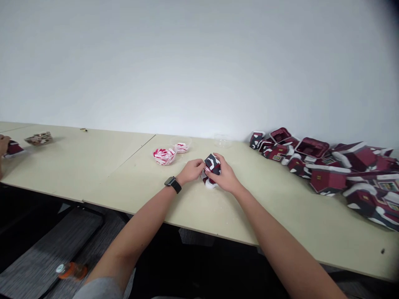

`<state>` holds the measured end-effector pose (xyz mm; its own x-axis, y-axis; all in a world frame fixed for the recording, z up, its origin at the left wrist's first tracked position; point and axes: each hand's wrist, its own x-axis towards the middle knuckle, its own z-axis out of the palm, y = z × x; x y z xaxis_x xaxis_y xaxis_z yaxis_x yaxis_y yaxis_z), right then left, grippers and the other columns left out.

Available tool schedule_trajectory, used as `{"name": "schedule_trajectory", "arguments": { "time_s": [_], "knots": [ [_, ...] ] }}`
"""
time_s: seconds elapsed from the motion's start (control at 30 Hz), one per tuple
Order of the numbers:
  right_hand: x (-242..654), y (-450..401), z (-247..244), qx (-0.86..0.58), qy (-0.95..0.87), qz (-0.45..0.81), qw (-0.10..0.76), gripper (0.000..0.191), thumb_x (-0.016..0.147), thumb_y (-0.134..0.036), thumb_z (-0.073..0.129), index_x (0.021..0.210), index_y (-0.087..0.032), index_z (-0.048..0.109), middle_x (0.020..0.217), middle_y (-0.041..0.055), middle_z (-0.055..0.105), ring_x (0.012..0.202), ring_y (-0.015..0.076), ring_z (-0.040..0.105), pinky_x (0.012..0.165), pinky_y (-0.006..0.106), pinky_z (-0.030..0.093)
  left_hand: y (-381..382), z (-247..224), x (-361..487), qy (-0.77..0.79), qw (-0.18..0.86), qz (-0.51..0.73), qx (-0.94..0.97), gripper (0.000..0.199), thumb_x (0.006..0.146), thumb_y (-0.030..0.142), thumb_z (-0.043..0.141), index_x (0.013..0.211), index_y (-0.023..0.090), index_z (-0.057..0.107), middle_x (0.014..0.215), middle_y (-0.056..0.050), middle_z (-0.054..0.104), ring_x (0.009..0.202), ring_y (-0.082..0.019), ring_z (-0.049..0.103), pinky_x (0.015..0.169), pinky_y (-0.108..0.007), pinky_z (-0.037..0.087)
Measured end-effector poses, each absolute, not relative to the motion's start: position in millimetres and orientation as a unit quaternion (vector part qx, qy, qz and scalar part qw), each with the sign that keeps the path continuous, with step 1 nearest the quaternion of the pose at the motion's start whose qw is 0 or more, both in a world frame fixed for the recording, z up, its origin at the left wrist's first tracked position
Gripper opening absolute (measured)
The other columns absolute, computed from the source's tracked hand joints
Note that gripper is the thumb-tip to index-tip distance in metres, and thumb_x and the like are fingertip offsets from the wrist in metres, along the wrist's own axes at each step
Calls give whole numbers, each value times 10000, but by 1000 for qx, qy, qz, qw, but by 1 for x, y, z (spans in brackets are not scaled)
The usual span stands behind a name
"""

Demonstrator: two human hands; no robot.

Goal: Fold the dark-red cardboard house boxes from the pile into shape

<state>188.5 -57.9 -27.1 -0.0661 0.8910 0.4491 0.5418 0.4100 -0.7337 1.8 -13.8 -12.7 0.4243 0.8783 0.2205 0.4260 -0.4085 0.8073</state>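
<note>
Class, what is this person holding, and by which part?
A small model house: the right hand grips its right side. Whether the left hand grips it cannot be told.

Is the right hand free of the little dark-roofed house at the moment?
No, the right hand has its thumb and fingers around the little house.

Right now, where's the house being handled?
Head view, near center: the snow-trimmed house is between the left hand and right hand, right of the front clear bowl.

hands (pixel 226 178) partly hide house (pixel 213 162); co-worker's hand (pixel 3 144) cut off
</note>
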Motion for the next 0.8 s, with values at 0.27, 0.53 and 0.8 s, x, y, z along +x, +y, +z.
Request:
{"name": "schedule_trajectory", "arguments": {
  "time_s": [0.27,0.53,0.8],
  "knots": [
    [197,-60,-18,-475,-727,30,496,506,975,-480,599,1415,-239,536,1442,144,590,1354,305,516,1119,482,451,-12,-15,3,426,362,331,761,276,939,371,445,721,208,489,620,34,554,510,-114,496,525,-260,361],
    [203,-61,-6,-667,-628,-15,400,400,1080,-407,391,812,-225,627,648,38,566,644,204,516,654,313,307,-9,-16,4,429,361,333,758,279,934,379,455,721,206,503,602,44,544,465,-101,494,488,-251,350],
    [207,-58,-13,-628,-691,10,358,582,704,21,437,1204,-232,593,986,84,670,865,249,589,681,303,368,-9,-15,3,442,363,329,751,265,935,353,448,720,208,506,581,46,543,453,-102,497,482,-249,351]
  ]
}}
